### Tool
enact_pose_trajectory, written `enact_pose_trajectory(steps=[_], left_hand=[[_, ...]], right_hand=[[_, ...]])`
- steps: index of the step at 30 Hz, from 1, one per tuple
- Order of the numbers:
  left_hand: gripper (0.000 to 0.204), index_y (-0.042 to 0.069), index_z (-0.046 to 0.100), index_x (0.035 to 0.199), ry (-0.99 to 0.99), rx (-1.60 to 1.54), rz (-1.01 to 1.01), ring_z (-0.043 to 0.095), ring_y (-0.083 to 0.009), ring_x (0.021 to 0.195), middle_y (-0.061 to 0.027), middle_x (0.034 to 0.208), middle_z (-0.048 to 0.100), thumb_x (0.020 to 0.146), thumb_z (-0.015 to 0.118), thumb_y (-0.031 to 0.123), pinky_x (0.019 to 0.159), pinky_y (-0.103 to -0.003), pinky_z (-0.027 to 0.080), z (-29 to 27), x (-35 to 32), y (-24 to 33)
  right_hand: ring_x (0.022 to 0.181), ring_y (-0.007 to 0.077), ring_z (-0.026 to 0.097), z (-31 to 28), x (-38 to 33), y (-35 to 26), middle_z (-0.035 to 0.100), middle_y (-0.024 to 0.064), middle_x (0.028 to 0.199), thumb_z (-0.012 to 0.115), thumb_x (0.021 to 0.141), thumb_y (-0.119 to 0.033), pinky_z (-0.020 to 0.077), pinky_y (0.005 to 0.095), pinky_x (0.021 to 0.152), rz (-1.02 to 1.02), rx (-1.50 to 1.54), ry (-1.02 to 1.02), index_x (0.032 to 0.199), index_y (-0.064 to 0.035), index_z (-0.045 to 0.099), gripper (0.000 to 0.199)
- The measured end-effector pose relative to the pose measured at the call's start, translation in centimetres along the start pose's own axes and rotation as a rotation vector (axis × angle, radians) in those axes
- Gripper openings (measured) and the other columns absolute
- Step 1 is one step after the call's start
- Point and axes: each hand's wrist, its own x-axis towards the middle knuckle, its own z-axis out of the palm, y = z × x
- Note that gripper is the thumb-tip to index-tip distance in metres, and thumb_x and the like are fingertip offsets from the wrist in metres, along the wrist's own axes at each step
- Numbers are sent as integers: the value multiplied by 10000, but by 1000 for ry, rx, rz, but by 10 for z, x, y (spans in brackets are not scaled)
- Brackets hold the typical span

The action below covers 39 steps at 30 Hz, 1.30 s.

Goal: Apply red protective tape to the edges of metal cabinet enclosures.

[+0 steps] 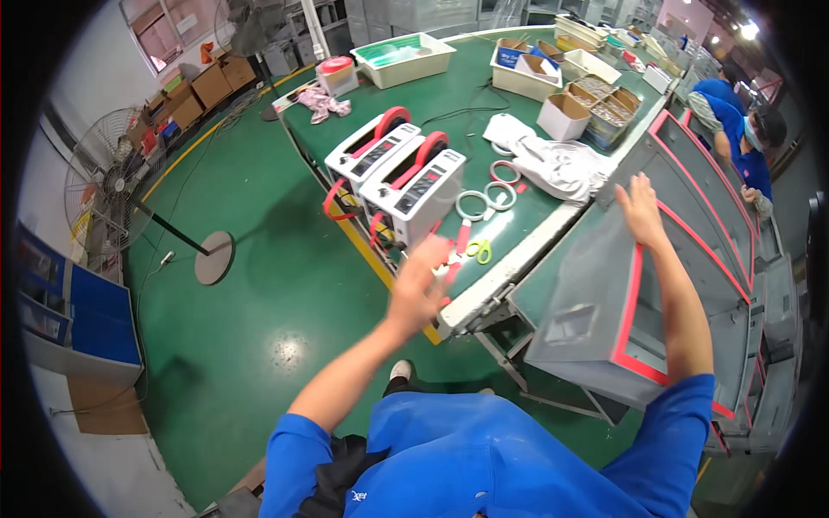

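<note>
The right hand [641, 207] lies flat with fingers spread on the upper edge of a large grey panel [596, 285], which is edged with red tape strips [629, 306] and leans tilted against the near side of the surface [484, 95]. Its grip is open; it presses the panel rather than pinching it. The left hand [420, 278] is blurred in mid-air just in front of the nearer of two white tape dispensers [413, 197]; its fingers look loosely spread, and whether it holds anything cannot be told. Beside it on the green surface lie a few red tape pieces [449, 259] and small green-handled scissors [480, 251], then two white tape rings [485, 200] and a white cloth glove [553, 164].

Farther along the long green surface stand cardboard boxes [563, 116] and cream plastic trays [404, 59], some filled with small parts. To the right, more grey panels with red edging [717, 198] lie in a row, and another person in a blue shirt [743, 147] bends over them.

The floor [250, 293] is glossy green with a yellow line. A pedestal fan [108, 177] stands at the left, near stacked cartons [203, 91] by the wall, and a blue cabinet [73, 319] sits at the left edge.
</note>
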Motion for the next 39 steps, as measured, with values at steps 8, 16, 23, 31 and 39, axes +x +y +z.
enact_pose_trajectory(steps=[8,16,23,31,39], left_hand=[[433,18,515,1101,-18,-124,-753,565,-184,901,-108,1000,597,754,645,243,773,-286,435,-18,-9,-235],[147,-5,582,743,-160,-205,-605,559,-136,623,-75,665,596,739,658,120,593,-267,442,-7,-20,-249],[81,6,584,773,-763,-455,-173,579,-194,667,-93,735,597,741,646,47,619,-289,454,-47,-63,-158],[101,11,572,771,-1040,-642,-123,521,-108,579,-57,697,560,762,653,72,518,-231,419,1,-46,-20],[67,6,580,769,-1022,-886,-3,550,-159,610,-93,717,588,747,643,12,529,-259,433,85,-87,188]], right_hand=[[1316,340,98,-36,-123,-61,119,228,1408,321,895,-459,88,411,1062,-40,-18,-53,1320,86,179,705],[1243,376,286,-56,-211,-130,306,238,1330,374,881,-429,194,458,1030,-109,-178,109,1275,72,301,641],[1157,357,429,-35,-212,-123,516,159,1182,532,794,-125,317,449,976,-77,-399,451,1140,33,504,381],[1127,347,450,-3,-147,-115,505,169,1170,593,731,-277,339,474,951,18,-317,694,1116,-15,532,469],[1091,291,460,-62,-214,-39,513,136,1108,601,737,-283,323,443,962,-377,309,786,1091,-45,498,439]])
